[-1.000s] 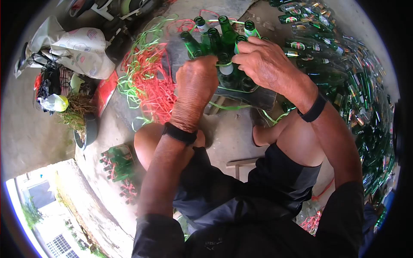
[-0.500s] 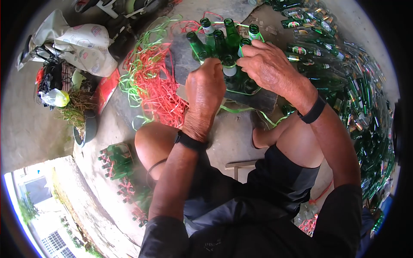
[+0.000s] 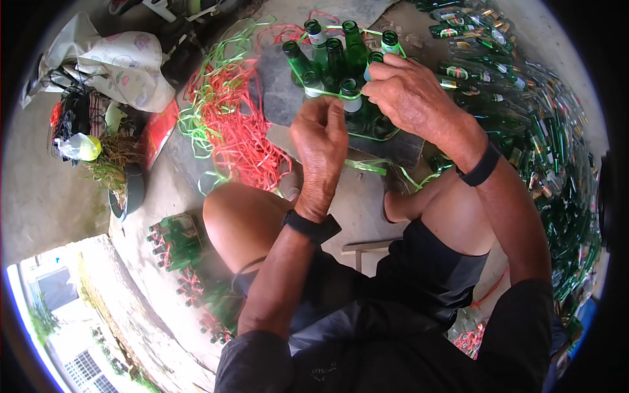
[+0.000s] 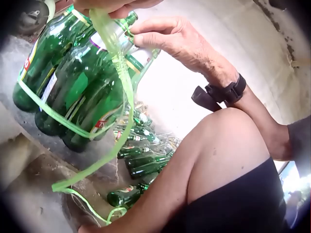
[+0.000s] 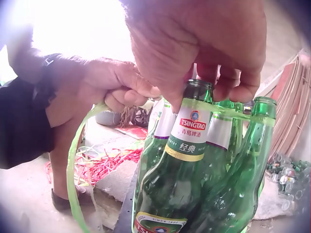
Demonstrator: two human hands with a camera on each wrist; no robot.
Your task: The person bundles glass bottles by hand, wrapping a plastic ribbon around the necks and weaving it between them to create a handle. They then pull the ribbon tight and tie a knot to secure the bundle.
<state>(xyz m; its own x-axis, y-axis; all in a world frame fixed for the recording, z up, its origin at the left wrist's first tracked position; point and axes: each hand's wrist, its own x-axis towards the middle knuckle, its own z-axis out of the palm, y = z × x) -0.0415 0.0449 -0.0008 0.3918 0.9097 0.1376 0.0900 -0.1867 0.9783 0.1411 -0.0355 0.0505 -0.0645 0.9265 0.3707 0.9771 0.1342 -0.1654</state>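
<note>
A cluster of green glass beer bottles (image 3: pixel 335 60) stands upright on a dark slab (image 3: pixel 278 98). Light green plastic strap (image 4: pixel 124 80) loops round the necks, and a second band (image 4: pixel 60 118) circles the lower bodies. My left hand (image 3: pixel 321 137) pinches the strap at the near side of the cluster; a loose tail (image 5: pixel 73 165) hangs below it. At the bottle tops on the right, my right hand (image 3: pixel 413 95) curls its thumb and fingers at a neck with a white Tsingtao label (image 5: pixel 192 126), pinching the strap there.
Tangled red strapping (image 3: pixel 232 141) and green strapping (image 3: pixel 203 124) lie left of the slab. Many bottles (image 3: pixel 537 131) are heaped along the right. Tied bottle bundles (image 3: pixel 180 242) rest on the floor at left, behind a bent knee (image 3: pixel 232 216). A potted plant (image 3: pixel 124 190) stands farther left.
My left hand has moved right and slightly down, turning so its thumb and fingertips show, with the strap still pinched. The right hand stays close to the same bottle necks.
</note>
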